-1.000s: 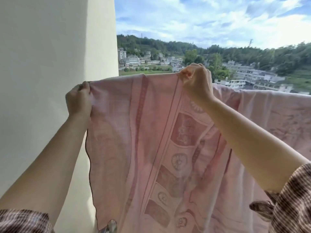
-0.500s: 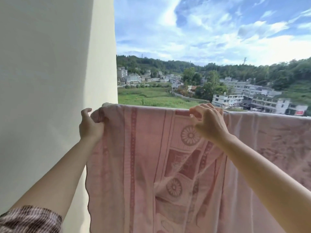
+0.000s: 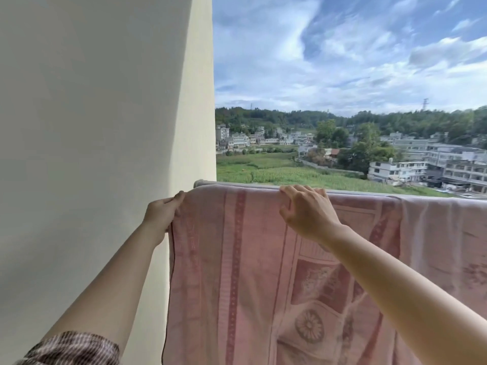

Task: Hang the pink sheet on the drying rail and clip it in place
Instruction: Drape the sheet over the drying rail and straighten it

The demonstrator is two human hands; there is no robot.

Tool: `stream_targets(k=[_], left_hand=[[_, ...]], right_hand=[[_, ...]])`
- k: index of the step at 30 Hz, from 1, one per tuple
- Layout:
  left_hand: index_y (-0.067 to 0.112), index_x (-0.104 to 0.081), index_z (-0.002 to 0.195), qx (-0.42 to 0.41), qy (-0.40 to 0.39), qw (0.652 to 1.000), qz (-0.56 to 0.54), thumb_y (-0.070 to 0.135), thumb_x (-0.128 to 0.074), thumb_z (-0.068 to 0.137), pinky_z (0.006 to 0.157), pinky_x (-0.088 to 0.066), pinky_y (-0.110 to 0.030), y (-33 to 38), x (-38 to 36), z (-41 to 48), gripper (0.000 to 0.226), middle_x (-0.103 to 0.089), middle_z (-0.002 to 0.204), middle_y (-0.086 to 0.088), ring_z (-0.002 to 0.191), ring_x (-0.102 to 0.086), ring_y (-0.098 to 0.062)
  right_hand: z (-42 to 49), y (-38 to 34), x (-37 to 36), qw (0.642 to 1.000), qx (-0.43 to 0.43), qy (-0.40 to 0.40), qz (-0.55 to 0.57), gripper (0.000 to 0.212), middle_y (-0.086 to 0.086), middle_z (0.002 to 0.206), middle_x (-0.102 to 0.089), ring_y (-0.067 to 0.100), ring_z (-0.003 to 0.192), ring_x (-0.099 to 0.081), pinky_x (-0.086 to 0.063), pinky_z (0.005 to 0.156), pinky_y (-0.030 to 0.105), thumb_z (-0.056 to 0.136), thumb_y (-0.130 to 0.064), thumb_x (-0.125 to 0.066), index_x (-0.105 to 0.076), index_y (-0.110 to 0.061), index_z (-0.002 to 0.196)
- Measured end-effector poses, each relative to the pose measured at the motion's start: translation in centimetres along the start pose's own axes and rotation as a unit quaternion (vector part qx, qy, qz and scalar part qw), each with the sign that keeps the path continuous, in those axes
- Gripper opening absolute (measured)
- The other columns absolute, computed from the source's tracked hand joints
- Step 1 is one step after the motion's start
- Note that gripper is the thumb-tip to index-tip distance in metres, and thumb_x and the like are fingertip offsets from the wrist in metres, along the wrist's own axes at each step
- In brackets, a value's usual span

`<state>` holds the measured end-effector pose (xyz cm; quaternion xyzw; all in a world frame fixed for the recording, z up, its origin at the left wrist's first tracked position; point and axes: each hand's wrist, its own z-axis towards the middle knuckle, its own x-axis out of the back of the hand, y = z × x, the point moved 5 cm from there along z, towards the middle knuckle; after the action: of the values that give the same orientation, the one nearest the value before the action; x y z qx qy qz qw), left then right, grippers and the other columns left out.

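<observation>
Head view: both arms reach forward. The left hand grips the left edge of the pink sheet, and the right hand curls its fingers over the top fold. The patterned sheet hangs draped over the grey drying rail, beside the wall. Half a second ago the fold hid the rail.

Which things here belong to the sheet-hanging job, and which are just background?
Job: pink sheet; drying rail; left hand gripping the sheet's end; right hand on its top edge.
Background: paler cloth further right on the rail; cream wall; buildings; field.
</observation>
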<state>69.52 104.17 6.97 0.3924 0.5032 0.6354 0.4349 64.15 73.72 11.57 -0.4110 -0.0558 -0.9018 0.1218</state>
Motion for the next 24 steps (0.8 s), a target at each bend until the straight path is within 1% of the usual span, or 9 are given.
stream_targets(k=[3, 6, 9, 11, 13, 15, 18, 21, 24], left_hand=[[0.020, -0.069, 0.085, 0.083, -0.016, 0.988, -0.132, 0.042, -0.054, 0.092, 0.063, -0.045, -0.028, 0.0, 0.8, 1.0, 0.028, -0.065, 0.076, 0.002, 0.071, -0.056, -0.015], [0.016, -0.066, 0.090, 0.126, 0.053, 0.955, -0.263, 0.033, -0.051, 0.095, 0.060, -0.046, -0.027, -1.3, 1.8, 1.9, 0.023, -0.067, 0.065, 0.004, 0.068, -0.057, -0.011], [0.013, -0.064, 0.101, 0.119, 0.156, 0.973, -0.125, 0.015, -0.061, 0.085, 0.063, -0.050, -0.033, -2.3, 2.8, 1.7, 0.017, -0.067, 0.087, -0.006, 0.072, -0.059, -0.022], [0.010, -0.060, 0.114, 0.051, 0.229, 0.972, 0.025, 0.010, -0.053, 0.084, 0.085, -0.051, -0.040, -1.5, 2.9, 1.2, 0.031, -0.064, 0.117, -0.012, 0.098, -0.061, -0.032], [0.006, -0.051, 0.125, -0.067, 0.247, 0.958, 0.129, 0.004, -0.046, 0.087, 0.099, -0.040, -0.041, 0.9, 1.4, 0.0, 0.038, -0.053, 0.131, -0.017, 0.119, -0.050, -0.035], [0.007, -0.050, 0.124, -0.209, 0.221, 0.934, 0.189, 0.000, -0.044, 0.088, 0.100, -0.036, -0.043, 3.7, -1.7, -1.7, 0.038, -0.049, 0.132, -0.018, 0.124, -0.042, -0.034], [0.003, -0.058, 0.115, -0.385, 0.127, 0.883, 0.237, 0.000, -0.047, 0.087, 0.102, -0.035, -0.043, 6.4, -8.1, -4.6, 0.030, -0.055, 0.125, -0.019, 0.121, -0.046, -0.034], [0.004, -0.063, 0.112, -0.448, 0.009, 0.851, 0.276, 0.004, -0.052, 0.090, 0.109, -0.033, -0.048, 7.4, -14.9, -7.8, 0.024, -0.060, 0.124, -0.017, 0.121, -0.050, -0.033], [0.011, -0.061, 0.118, -0.485, -0.085, 0.818, 0.297, 0.013, -0.050, 0.095, 0.117, -0.016, -0.040, 8.1, -21.2, -11.9, 0.026, -0.060, 0.128, -0.008, 0.127, -0.049, -0.024]], right_hand=[[0.1, 0.4, -0.4, 1.000, -0.006, 0.008, -0.029, 0.039, 0.001, 0.123, -0.061, 0.021, 0.116, -0.053, -0.033, 0.099, 0.037, 0.093, -0.030, -0.045, -0.048, -0.020, 0.131], [-0.2, 1.1, -0.4, 0.999, -0.008, 0.014, -0.044, 0.035, 0.002, 0.116, -0.063, 0.022, 0.110, -0.056, -0.035, 0.098, 0.036, 0.094, -0.031, -0.043, -0.052, -0.019, 0.125], [-0.4, 1.3, -0.2, 1.000, 0.000, 0.007, -0.023, 0.039, 0.003, 0.122, -0.062, 0.021, 0.114, -0.055, -0.035, 0.100, 0.037, 0.094, -0.032, -0.044, -0.051, -0.018, 0.130], [-0.6, 1.4, 0.3, 1.000, 0.006, 0.007, 0.005, 0.041, 0.002, 0.126, -0.061, 0.020, 0.117, -0.054, -0.035, 0.102, 0.036, 0.095, -0.033, -0.045, -0.050, -0.017, 0.133], [-1.1, 2.4, 1.2, 0.999, -0.004, 0.031, 0.030, 0.039, 0.002, 0.124, -0.063, 0.018, 0.114, -0.056, -0.035, 0.101, 0.035, 0.096, -0.032, -0.044, -0.053, -0.017, 0.131], [-2.1, 4.7, 2.4, 0.997, -0.028, 0.063, 0.024, 0.035, 0.002, 0.122, -0.064, 0.018, 0.112, -0.057, -0.034, 0.101, 0.036, 0.098, -0.030, -0.042, -0.054, -0.016, 0.128], [-4.6, 9.8, 4.5, 0.989, -0.093, 0.112, 0.006, 0.035, 0.004, 0.122, -0.064, 0.021, 0.111, -0.057, -0.032, 0.100, 0.040, 0.099, -0.027, -0.037, -0.056, -0.014, 0.124], [-8.0, 15.8, 6.7, 0.972, -0.178, 0.153, -0.001, 0.039, 0.006, 0.118, -0.064, 0.024, 0.108, -0.055, -0.029, 0.096, 0.038, 0.094, -0.027, -0.030, -0.058, -0.015, 0.119], [-11.3, 20.9, 8.7, 0.968, -0.208, 0.140, -0.024, 0.035, 0.002, 0.119, -0.065, 0.022, 0.112, -0.054, -0.027, 0.094, 0.036, 0.097, -0.031, -0.036, -0.061, -0.017, 0.118]])
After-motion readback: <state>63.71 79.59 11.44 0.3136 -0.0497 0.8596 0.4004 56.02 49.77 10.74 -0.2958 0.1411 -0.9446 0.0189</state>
